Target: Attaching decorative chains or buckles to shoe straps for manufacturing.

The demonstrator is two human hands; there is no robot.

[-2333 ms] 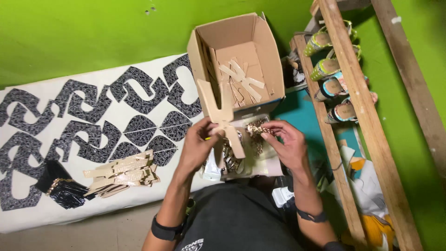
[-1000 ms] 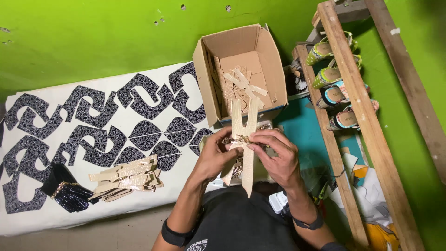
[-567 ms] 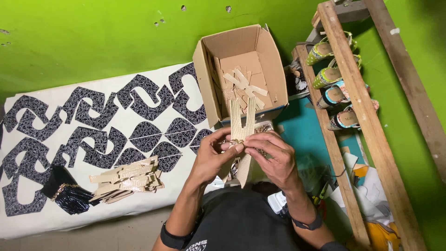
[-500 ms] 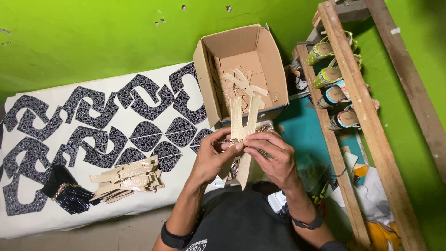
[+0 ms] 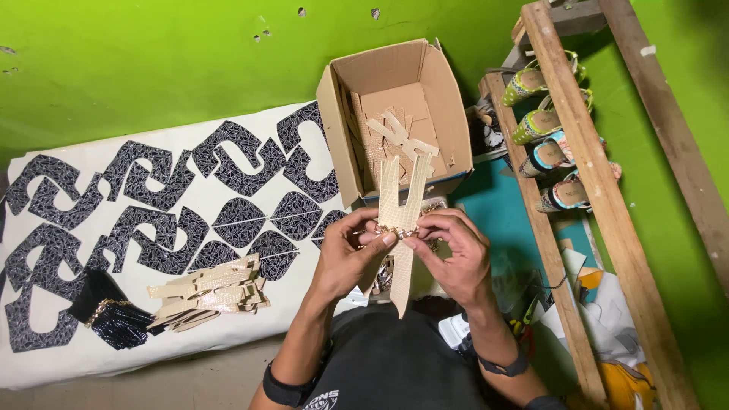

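Both hands hold one beige Y-shaped textured strap piece (image 5: 400,205) upright in front of my chest. My left hand (image 5: 345,254) pinches its middle from the left and my right hand (image 5: 449,254) pinches it from the right, where a small gold ornament sits at the fork. The piece's two arms point up toward an open cardboard box (image 5: 334,114) holding more beige pieces (image 5: 402,137). Its single tail hangs down between my wrists.
A pile of beige cut pieces (image 5: 209,292) lies on a white sheet (image 5: 152,137) covered with black patterned cut-outs (image 5: 235,159). A black stack (image 5: 106,307) lies at the left. Sandals (image 5: 543,121) stand on a wooden rack (image 5: 585,175) at the right, against a green wall.
The strap piece has been turned upright and steadied between both hands, with the fingers closing on its fork. The view has shifted slightly; the piles have not moved.
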